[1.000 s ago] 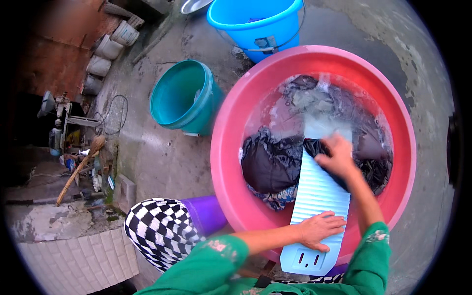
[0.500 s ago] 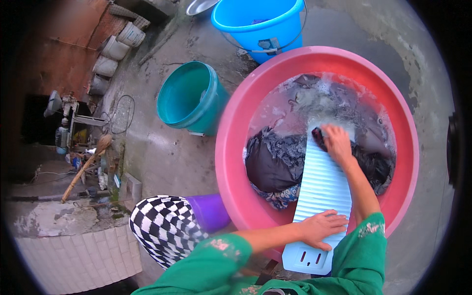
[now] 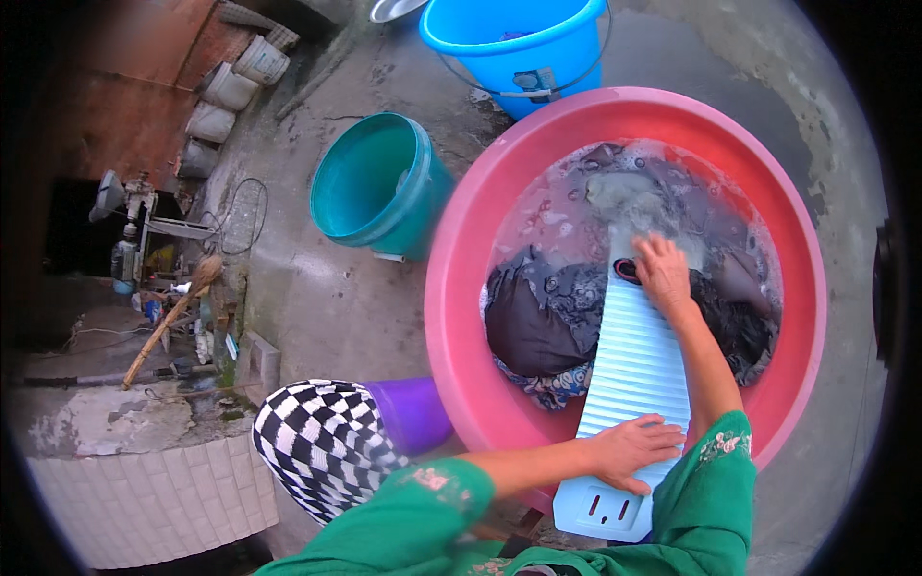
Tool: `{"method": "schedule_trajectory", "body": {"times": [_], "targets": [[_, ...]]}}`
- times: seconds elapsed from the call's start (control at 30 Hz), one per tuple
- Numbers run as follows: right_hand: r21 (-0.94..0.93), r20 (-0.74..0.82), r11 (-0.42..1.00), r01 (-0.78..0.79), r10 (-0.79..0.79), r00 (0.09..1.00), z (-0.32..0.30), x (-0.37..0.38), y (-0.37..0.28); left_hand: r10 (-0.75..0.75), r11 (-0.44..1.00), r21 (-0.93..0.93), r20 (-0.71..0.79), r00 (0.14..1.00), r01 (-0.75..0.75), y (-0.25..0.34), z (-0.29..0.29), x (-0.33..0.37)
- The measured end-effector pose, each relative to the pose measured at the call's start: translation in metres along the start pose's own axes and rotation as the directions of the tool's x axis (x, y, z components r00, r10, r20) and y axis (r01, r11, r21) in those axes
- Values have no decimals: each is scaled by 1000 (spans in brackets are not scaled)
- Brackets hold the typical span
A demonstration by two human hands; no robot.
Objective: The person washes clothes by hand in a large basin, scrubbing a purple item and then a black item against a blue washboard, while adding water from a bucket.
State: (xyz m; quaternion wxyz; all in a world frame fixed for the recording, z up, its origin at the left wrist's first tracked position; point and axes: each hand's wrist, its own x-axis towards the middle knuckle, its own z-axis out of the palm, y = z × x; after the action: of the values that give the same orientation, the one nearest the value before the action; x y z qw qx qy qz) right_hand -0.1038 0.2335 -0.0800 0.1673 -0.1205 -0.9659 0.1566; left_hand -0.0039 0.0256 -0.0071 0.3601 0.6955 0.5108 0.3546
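Note:
A light blue plastic washboard (image 3: 642, 374) slants into a pink tub (image 3: 451, 317) of cloudy, sudsy water. My left hand (image 3: 634, 453) lies flat across the board's lower part, fingers stretched out. Higher up, close to the waterline, my right hand (image 3: 663, 272) is closed and pressed down on the ridges. At its left side shows a small dark oval thing (image 3: 627, 271) with a reddish inner edge, partly hidden by the hand; its kind is unclear. Dark wet clothes (image 3: 538, 322) soak on both sides of the board, and a patterned cloth (image 3: 545, 386) sits below the left heap.
A green bucket (image 3: 370, 182) and a bright blue bucket (image 3: 514, 53) with a wire handle stand beyond the tub. A black-and-white checked knee (image 3: 322, 442) and a purple boot (image 3: 411, 415) touch the near left. Farther left lie a long-handled brush (image 3: 168, 326) and several white pails (image 3: 230, 86).
My right hand has shifted slightly on the board, and the dark thing now shows as an oval loop. My left hand keeps its place. The whole view has moved a little.

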Motion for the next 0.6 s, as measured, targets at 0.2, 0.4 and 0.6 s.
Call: {"method": "schedule_trajectory", "body": {"times": [0.2, 0.4, 0.6], "targets": [[332, 142, 922, 200, -259, 955, -56, -99, -61, -64, 998, 9, 1, 998, 64, -6, 5, -11], [-11, -57, 999, 40, -41, 998, -6, -15, -10, 3, 1000, 6, 1, 1000, -3, -1, -3, -4], [129, 37, 984, 121, -127, 991, -12, -34, -31, -42, 998, 40, -28, 999, 43, -3, -1, -6]]}}
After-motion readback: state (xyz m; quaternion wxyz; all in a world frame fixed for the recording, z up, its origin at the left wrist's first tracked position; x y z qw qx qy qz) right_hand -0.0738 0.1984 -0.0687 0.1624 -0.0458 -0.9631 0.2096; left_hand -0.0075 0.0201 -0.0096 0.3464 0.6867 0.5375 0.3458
